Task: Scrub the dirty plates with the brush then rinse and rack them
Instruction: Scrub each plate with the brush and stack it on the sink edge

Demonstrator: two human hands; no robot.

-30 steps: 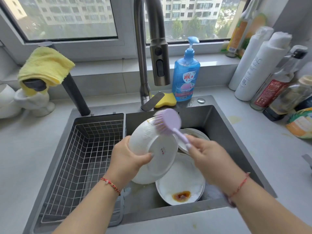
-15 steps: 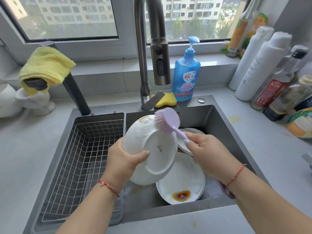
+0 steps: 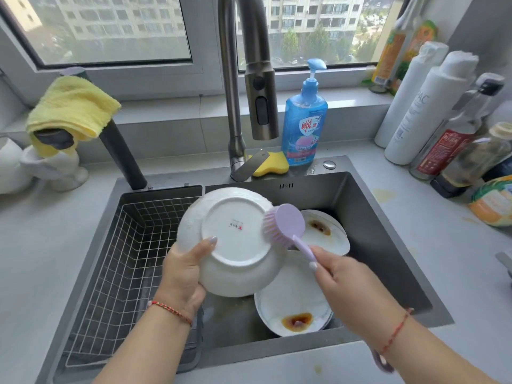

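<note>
Held plate point(image 3: 235, 242): your left hand point(image 3: 184, 275) gripped its lower-left rim above the sink point(image 3: 388, 245), underside toward you, while your right hand point(image 3: 343, 284) clasped the lilac brush point(image 3: 285, 225), bristles against the plate's right edge. Sink contents: two plates, near one point(image 3: 293, 309) and far one point(image 3: 324, 231), each with brown sauce; wire rack point(image 3: 122, 273) at left held nothing visible. Held plate white, glossy, small red mark on base.
</note>
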